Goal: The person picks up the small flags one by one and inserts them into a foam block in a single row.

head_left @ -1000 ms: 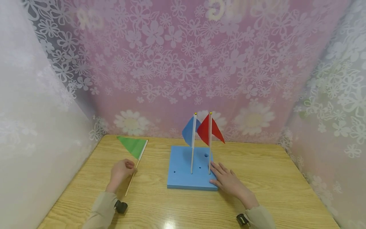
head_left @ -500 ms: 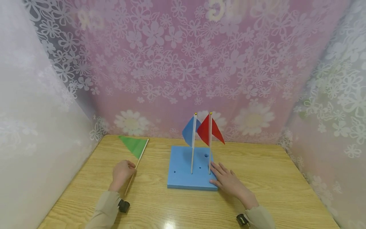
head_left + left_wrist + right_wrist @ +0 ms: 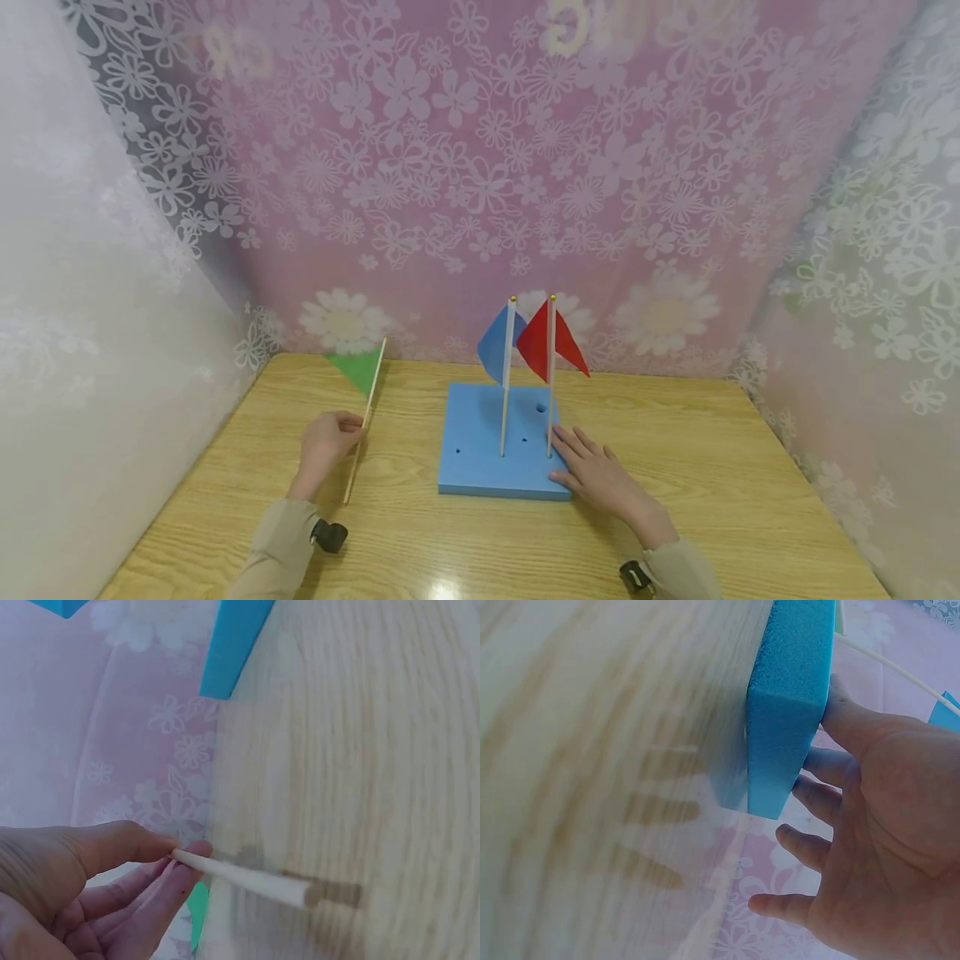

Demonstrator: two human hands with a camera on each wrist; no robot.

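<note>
In the head view my left hand (image 3: 324, 446) pinches the thin wooden stick of a green triangular flag (image 3: 360, 371). The flag leans away from me, with its cloth at the far end. Close up in the left wrist view, thumb and fingers hold the stick (image 3: 247, 879), whose lower end points toward the camera. My right hand (image 3: 600, 482) rests with fingers spread on the right edge of a blue foam board (image 3: 476, 425). Upright in the board stand a blue flag (image 3: 492, 346) and a red flag (image 3: 535, 340), both on thin poles with gold tips.
Several holes show in the board, among them a small hole (image 3: 458, 451) at left and a larger hole (image 3: 541, 407) at back right. The wooden table (image 3: 390, 550) meets a flowered pink curtain (image 3: 450, 208) behind and pale side walls.
The green flag has been lifted from lying on the table to a steeper tilt, and its stick has shifted slightly right. My right hand and the board have stayed put.
</note>
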